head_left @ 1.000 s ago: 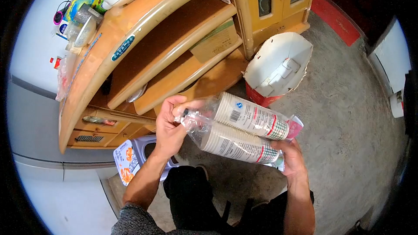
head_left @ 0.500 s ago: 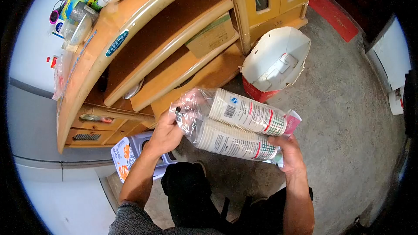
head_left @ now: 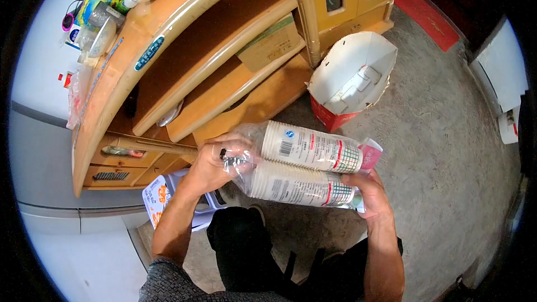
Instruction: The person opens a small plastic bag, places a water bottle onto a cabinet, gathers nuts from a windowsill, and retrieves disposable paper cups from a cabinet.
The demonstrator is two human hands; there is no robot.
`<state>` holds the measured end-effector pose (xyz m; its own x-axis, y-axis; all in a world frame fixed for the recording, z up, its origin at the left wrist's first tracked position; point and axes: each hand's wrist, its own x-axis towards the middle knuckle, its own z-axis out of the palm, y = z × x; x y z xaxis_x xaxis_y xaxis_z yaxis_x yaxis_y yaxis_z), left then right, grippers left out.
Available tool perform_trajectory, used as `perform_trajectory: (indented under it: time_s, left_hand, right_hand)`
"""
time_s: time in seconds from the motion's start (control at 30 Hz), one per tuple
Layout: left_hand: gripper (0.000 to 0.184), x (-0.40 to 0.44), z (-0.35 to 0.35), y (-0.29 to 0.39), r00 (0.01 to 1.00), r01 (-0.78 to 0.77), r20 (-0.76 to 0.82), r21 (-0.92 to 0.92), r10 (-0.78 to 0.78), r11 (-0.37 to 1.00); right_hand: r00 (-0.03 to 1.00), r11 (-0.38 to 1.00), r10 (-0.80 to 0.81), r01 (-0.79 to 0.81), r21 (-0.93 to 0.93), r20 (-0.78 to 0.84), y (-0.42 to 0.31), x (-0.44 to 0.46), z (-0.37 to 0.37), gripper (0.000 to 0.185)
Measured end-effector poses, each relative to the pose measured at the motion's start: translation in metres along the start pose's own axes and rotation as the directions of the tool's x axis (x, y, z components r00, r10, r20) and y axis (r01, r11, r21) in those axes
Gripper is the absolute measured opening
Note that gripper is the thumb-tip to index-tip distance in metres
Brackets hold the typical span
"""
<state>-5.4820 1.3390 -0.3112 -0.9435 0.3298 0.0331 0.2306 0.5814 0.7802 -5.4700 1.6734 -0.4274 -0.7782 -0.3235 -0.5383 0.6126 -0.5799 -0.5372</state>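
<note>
Two side-by-side stacks of paper cups (head_left: 310, 151) lie in one clear plastic bag (head_left: 246, 174), held level above my knees. Printed labels with a barcode and a green grid run along the stacks. My left hand (head_left: 215, 162) is closed on the gathered plastic at the bag's left end. At the right end, my right hand (head_left: 367, 193) grips the cup pack, its thumb on top and the other fingers underneath, partly hidden. A pink and white printed piece (head_left: 371, 155) sticks out at that end.
Ahead stands a curved wooden cabinet (head_left: 210, 58) with shelves. A cut-open red and white carton (head_left: 335, 116) sits on the concrete floor (head_left: 442, 190). Beside my left forearm is a lilac plastic stool (head_left: 208, 219) with orange flowers. A red mat (head_left: 428, 19) lies far right.
The cup pack has shifted slightly left, with its left end a little lower. My left hand has moved left and gathered the plastic closer; my right hand has barely moved.
</note>
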Motion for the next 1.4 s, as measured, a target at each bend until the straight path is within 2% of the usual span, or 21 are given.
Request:
perform_trajectory:
  time_s: [0.07, 0.13, 0.47, 0.53, 0.77, 0.83, 0.87, 0.93, 1.03, 1.17, 1.23, 1.27, 1.33, 1.37, 1.4]
  left_hand:
    - [0.013, 0.0, -0.001, 0.006, 0.999, -0.009, 0.033, 0.022, 0.008, 1.0]
    - [0.013, -0.004, -0.003, 0.01, 0.994, 0.108, 0.013, 0.113, -0.111, 0.988]
    - [0.018, -0.005, -0.013, 0.003, 0.996, 0.049, 0.067, 0.11, -0.057, 0.993]
    - [0.02, -0.004, -0.013, 0.004, 0.993, 0.071, 0.096, -0.021, -0.068, 0.997]
    - [0.022, -0.005, -0.016, -0.007, 0.975, 0.143, 0.194, -0.163, -0.11, 0.976]
    - [0.019, -0.007, -0.013, -0.016, 0.986, 0.112, 0.153, -0.297, -0.068, 0.948]
    - [0.019, -0.008, -0.013, -0.016, 0.986, 0.11, 0.153, -0.295, -0.067, 0.949]
    - [0.018, -0.009, -0.01, -0.016, 0.986, 0.152, 0.12, -0.401, -0.112, 0.903]
    - [0.018, -0.008, -0.007, -0.024, 0.988, 0.15, 0.051, -0.429, -0.143, 0.89]
    - [0.015, -0.007, -0.007, -0.016, 0.985, 0.152, 0.125, -0.318, -0.117, 0.936]
    - [0.014, -0.008, -0.01, -0.016, 0.974, 0.204, 0.138, -0.179, -0.18, 0.962]
    - [0.014, -0.009, -0.011, -0.015, 0.974, 0.204, 0.137, -0.178, -0.181, 0.963]
    - [0.014, -0.008, -0.012, -0.012, 0.938, 0.347, 0.091, -0.248, -0.335, 0.904]
    - [0.016, -0.008, -0.009, -0.021, 0.978, 0.207, 0.039, -0.17, -0.203, 0.963]
    - [0.016, -0.008, -0.007, -0.029, 0.978, 0.207, 0.04, -0.17, -0.203, 0.964]
  right_hand:
    - [1.0, 1.0, 0.005, -0.005, -0.015, 0.01, 0.0, 0.001, -0.001, 0.053]
    - [1.0, 0.999, -0.008, 0.008, -0.038, -0.014, -0.004, -0.002, 0.007, 0.053]
    - [0.999, 1.0, 0.008, -0.008, -0.011, 0.04, -0.005, -0.003, 0.006, 0.048]
    - [0.999, 1.0, 0.004, -0.003, -0.022, 0.034, -0.004, -0.004, 0.006, 0.046]
    - [0.999, 1.0, -0.011, 0.011, -0.01, 0.046, -0.006, -0.007, 0.007, 0.046]
    - [0.998, 1.0, -0.015, 0.015, 0.001, 0.053, -0.007, -0.005, 0.006, 0.047]
    - [0.998, 1.0, -0.015, 0.015, 0.012, 0.058, -0.007, -0.005, 0.005, 0.048]
    - [0.999, 1.0, -0.024, 0.024, 0.013, 0.03, -0.007, -0.007, 0.007, 0.049]
    - [0.999, 0.999, -0.039, 0.039, 0.013, -0.002, -0.006, -0.005, 0.008, 0.049]
    - [0.999, 0.999, -0.038, 0.039, -0.03, 0.012, -0.006, -0.004, 0.004, 0.048]
    - [0.999, 0.999, -0.029, 0.029, -0.025, 0.019, -0.009, -0.005, 0.007, 0.048]
    - [0.999, 0.999, -0.025, 0.025, -0.022, 0.026, -0.01, -0.006, 0.008, 0.048]
    - [1.0, 0.999, -0.025, 0.025, -0.02, 0.012, -0.006, -0.004, 0.004, 0.047]
    - [1.0, 1.0, -0.022, 0.022, -0.018, -0.003, -0.006, -0.003, 0.002, 0.047]
    - [1.0, 1.0, -0.023, 0.023, -0.017, -0.004, -0.007, -0.004, 0.004, 0.047]
